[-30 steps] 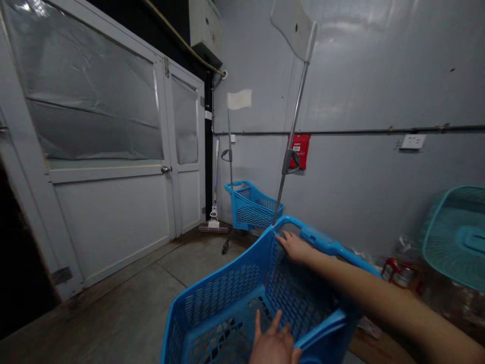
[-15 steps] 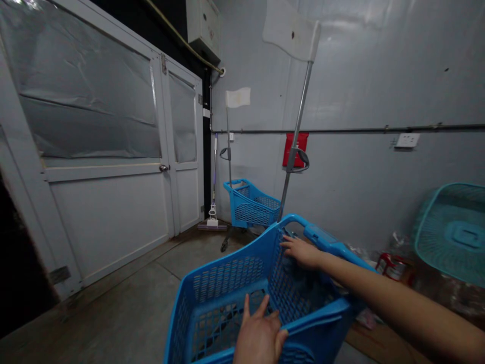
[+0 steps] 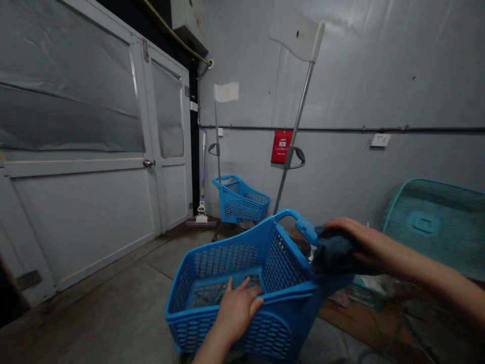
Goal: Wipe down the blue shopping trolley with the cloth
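A blue plastic shopping cart (image 3: 227,247) with lattice sides stands in front of me, a tall pole with a white flag (image 3: 297,35) rising at its back. My left hand (image 3: 238,306) lies at the near rim of the basket, fingers spread over the inside and open. At the handle end, my right hand (image 3: 350,237) grips a dark blue cloth (image 3: 333,250) and presses it against the push handle (image 3: 307,231). The cloth covers part of the handle, and the right fingertips are partly hidden by it.
A second, smaller-looking blue cart (image 3: 246,202) with a flag stands by the back wall. Beside it leans a sponge mop (image 3: 202,215). White double doors (image 3: 87,202) are on the left. On the right sits a teal plastic basket (image 3: 447,222) above clutter.
My right hand has moved with the cloth from the basket's inner back panel to the handle on the right. My left hand has shifted slightly left along the rim as the view turned right.
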Demonstrator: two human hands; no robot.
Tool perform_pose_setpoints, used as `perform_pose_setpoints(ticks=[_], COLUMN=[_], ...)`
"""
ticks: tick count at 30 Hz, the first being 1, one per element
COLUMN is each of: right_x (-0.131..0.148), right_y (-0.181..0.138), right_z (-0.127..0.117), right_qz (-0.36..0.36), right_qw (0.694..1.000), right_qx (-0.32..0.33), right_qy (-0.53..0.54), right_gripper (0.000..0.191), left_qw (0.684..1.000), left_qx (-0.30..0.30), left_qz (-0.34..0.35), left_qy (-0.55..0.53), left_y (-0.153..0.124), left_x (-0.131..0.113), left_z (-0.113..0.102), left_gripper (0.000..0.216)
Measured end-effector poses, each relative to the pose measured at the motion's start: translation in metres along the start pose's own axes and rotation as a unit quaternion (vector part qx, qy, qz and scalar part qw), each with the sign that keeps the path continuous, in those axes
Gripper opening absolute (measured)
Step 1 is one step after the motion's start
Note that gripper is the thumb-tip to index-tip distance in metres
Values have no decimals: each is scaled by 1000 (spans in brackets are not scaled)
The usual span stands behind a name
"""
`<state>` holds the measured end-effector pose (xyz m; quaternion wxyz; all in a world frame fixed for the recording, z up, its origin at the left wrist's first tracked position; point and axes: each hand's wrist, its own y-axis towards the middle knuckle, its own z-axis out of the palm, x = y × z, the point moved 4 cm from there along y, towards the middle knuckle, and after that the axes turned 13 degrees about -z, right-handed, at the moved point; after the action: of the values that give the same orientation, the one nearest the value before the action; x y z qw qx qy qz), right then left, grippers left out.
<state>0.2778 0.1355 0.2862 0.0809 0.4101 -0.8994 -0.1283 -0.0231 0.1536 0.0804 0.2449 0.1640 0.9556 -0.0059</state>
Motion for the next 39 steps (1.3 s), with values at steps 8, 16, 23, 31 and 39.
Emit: perform_pose_setpoints(ticks=[8, 16, 23, 31, 39], right_x=[-47, -65, -1, 57, -73], right_y=[-25, -67, -63, -54, 38], right_z=[43, 114, 117, 102, 90], right_qz=[55, 113, -9, -142, -30], right_qw=[998, 969, 970, 980, 992], right_qx=[23, -199, -193, -135, -122], right_qy=[-32, -92, -147, -42, 16], right_gripper=[44, 34, 30, 40, 36], left_qw=[1000, 1000, 998, 998, 994], left_qx=[-17, -11, -4, -61, 28], left_qz=[6, 17, -4, 34, 91], left_qy=[15, 12, 65, 4, 46], left_y=[0, -3, 8, 21, -2], left_x=[2, 4, -3, -83, -72], left_z=[-1, -4, -13, -5, -33], left_gripper=[30, 32, 48, 57, 46])
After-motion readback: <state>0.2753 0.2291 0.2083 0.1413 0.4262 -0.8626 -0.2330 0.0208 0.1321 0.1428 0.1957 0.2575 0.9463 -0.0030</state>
